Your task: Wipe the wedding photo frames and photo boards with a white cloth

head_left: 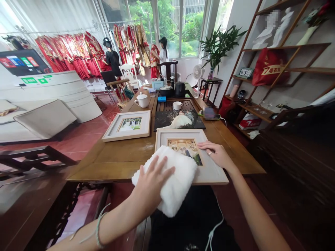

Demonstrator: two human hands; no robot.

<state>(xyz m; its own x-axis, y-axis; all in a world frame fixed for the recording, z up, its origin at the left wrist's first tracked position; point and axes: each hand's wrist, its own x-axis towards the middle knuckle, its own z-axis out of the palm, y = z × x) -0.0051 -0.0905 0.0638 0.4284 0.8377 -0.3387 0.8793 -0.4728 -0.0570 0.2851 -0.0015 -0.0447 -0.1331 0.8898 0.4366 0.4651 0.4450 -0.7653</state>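
Observation:
A pale wooden picture frame (209,170) with a photo lies at the near edge of the wooden table (123,157). My left hand (151,181) lies flat, fingers spread, on a fluffy white cloth (175,184) that covers the frame's near left corner. My right hand (217,153) rests on the frame's right side, fingers stretched out flat, a ring on one finger.
A second framed photo (128,125) and a dark photo print (178,120) lie farther up the table, with a white teapot (142,100), a cup (177,105) and a tea tray behind. Shelves stand at right. Two people stand by red garments at the back.

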